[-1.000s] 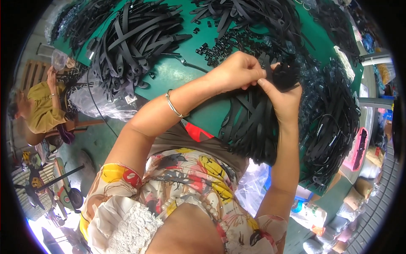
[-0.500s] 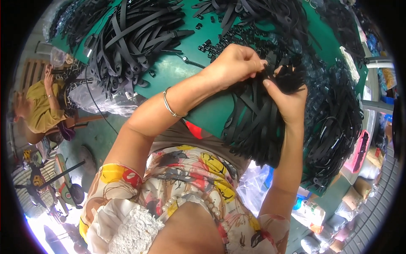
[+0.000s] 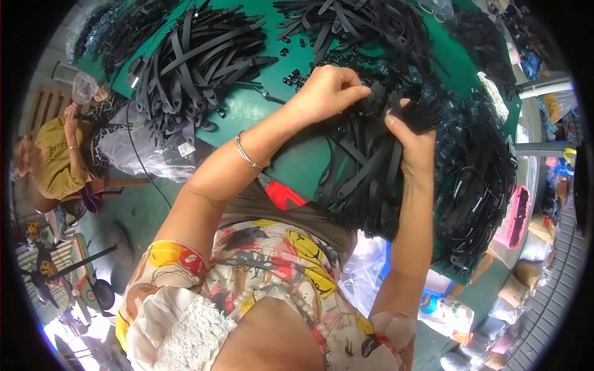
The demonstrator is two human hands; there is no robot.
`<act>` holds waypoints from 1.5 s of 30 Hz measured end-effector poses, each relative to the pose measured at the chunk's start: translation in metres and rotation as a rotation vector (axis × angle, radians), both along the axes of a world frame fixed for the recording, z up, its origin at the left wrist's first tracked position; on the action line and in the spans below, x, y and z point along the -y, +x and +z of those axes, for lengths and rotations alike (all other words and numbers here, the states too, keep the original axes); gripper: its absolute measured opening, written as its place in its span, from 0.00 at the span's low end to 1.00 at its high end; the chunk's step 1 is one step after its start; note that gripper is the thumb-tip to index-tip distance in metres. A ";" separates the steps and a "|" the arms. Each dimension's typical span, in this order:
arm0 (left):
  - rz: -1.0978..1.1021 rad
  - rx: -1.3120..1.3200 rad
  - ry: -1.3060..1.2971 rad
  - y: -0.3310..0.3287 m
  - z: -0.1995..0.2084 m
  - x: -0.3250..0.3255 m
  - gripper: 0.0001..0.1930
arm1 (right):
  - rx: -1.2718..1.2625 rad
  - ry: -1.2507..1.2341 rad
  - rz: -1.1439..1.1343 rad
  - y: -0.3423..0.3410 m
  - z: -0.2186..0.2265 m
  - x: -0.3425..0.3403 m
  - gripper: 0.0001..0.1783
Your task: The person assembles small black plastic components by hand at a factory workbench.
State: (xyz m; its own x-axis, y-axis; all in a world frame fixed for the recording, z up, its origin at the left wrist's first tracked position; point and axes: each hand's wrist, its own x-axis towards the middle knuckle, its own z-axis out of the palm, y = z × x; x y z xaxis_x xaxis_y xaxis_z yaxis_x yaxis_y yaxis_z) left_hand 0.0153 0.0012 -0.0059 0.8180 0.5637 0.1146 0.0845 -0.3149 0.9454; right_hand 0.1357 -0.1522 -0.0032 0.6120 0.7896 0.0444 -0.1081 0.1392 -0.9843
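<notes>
My right hand (image 3: 413,139) is closed around a bunch of flat black straps (image 3: 376,162), whose long ends hang down over the near table edge. One strap end sticks up beside its thumb. Just left of that, my left hand (image 3: 331,91) is held in a pinch, thumb against fingers, above small black buckles (image 3: 296,79) scattered on the green table. Anything between its fingertips is too small or hidden to make out. The two hands are apart.
A big heap of black straps (image 3: 195,68) lies at the left of the green table (image 3: 238,117). More straps (image 3: 365,28) lie at the back, others (image 3: 476,198) at the right. A pink basket (image 3: 512,216) stands far right. Another person (image 3: 59,151) sits at the left.
My left hand has drawn away to the left from the straps at my right hand. My right hand still holds the bunch; the whole view has shifted slightly.
</notes>
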 end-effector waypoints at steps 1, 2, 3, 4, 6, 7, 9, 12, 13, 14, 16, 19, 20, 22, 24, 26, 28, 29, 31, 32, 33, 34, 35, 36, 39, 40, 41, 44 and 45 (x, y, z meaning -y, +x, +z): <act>0.001 -0.024 0.010 -0.001 0.001 -0.002 0.10 | 0.002 0.003 0.001 0.001 0.001 0.000 0.12; 0.005 -0.023 0.013 -0.002 0.002 -0.004 0.10 | -0.007 -0.003 0.001 0.001 0.001 0.000 0.12; 0.009 0.025 0.052 -0.002 0.001 -0.008 0.10 | -0.016 -0.009 0.000 0.001 0.001 0.000 0.11; 0.014 0.072 0.091 -0.003 0.000 -0.013 0.09 | -0.016 -0.007 0.004 0.000 0.002 0.000 0.11; -0.010 0.099 0.044 -0.010 -0.002 -0.033 0.08 | -0.040 0.031 0.019 -0.003 0.004 -0.001 0.10; -0.015 0.039 0.131 -0.016 0.000 -0.041 0.08 | -0.022 0.025 0.028 -0.002 0.004 -0.001 0.11; -0.044 -0.094 0.229 -0.024 0.003 -0.050 0.09 | -0.006 0.024 0.031 -0.004 0.003 -0.001 0.12; -0.048 -0.181 0.578 -0.026 0.009 -0.041 0.10 | 0.023 0.021 0.034 -0.003 0.001 -0.001 0.14; -0.049 -0.246 0.610 -0.025 0.013 -0.035 0.09 | 0.037 0.022 0.039 -0.002 0.000 -0.001 0.15; -0.048 -0.249 0.608 -0.024 0.011 -0.033 0.09 | 0.034 0.020 0.041 -0.001 -0.001 -0.001 0.15; -0.017 -0.295 0.786 -0.023 0.004 -0.029 0.08 | 0.059 0.012 0.055 -0.001 -0.002 -0.001 0.15; -0.018 -0.216 0.722 -0.019 0.003 -0.025 0.07 | 0.049 0.006 0.053 -0.001 -0.001 0.000 0.16; 0.000 -0.167 0.682 -0.018 0.004 -0.024 0.07 | 0.048 0.006 0.051 -0.001 -0.001 0.000 0.16; -0.075 -0.076 0.286 -0.015 0.003 -0.024 0.06 | 0.036 0.017 0.072 -0.001 -0.001 -0.002 0.16; -0.151 0.013 -0.113 -0.011 0.003 -0.020 0.06 | 0.035 0.016 0.066 -0.003 0.001 -0.002 0.15; -0.219 0.068 -0.697 -0.008 0.004 -0.012 0.06 | 0.032 0.014 0.056 -0.002 0.002 -0.003 0.14; -0.242 0.069 -0.794 -0.004 0.003 -0.005 0.08 | 0.080 0.018 0.102 0.000 0.002 -0.003 0.13; -0.234 0.094 -0.864 -0.003 0.002 -0.003 0.08 | 0.062 0.024 0.089 -0.003 0.005 -0.004 0.11; -0.226 0.114 -0.935 -0.002 -0.001 -0.002 0.09 | 0.053 0.021 0.096 -0.002 0.005 -0.004 0.11; -0.243 0.119 -0.946 -0.001 -0.004 -0.003 0.09 | 0.049 0.019 0.108 -0.001 0.005 -0.004 0.11; -0.259 0.124 -0.956 0.000 -0.006 -0.004 0.08 | 0.047 0.019 0.106 -0.001 0.005 -0.003 0.11; -0.260 0.121 -0.958 0.001 -0.007 -0.003 0.08 | 0.059 0.013 0.122 0.001 0.005 -0.003 0.11; -0.267 0.132 -0.971 0.002 -0.008 -0.003 0.09 | 0.071 0.008 0.140 0.001 0.004 -0.003 0.11; -0.274 0.144 -0.985 0.003 -0.009 -0.003 0.09 | 0.069 0.008 0.139 0.002 0.004 -0.003 0.11; -0.279 0.126 -0.961 0.003 -0.007 -0.001 0.10 | 0.093 0.000 0.170 0.004 0.003 -0.004 0.11; -0.278 0.126 -0.962 0.003 -0.006 0.000 0.10 | 0.094 -0.002 0.175 0.004 0.003 -0.004 0.11; -0.274 0.123 -0.945 0.003 -0.005 0.001 0.10 | 0.095 -0.005 0.181 0.004 0.003 -0.004 0.11; -0.272 0.122 -0.906 0.004 -0.004 0.002 0.10 | 0.091 -0.018 0.189 0.003 0.004 -0.004 0.11; -0.276 0.122 -0.883 0.004 -0.004 0.002 0.11 | 0.091 -0.018 0.190 0.003 0.005 -0.004 0.11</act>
State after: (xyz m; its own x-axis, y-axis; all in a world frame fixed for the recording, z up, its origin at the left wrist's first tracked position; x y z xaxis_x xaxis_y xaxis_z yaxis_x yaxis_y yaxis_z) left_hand 0.0191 -0.0007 -0.0101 0.9464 0.2753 -0.1689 -0.0021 0.5282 0.8491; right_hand 0.1384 -0.1481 0.0014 0.4459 0.8917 0.0774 -0.0410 0.1067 -0.9934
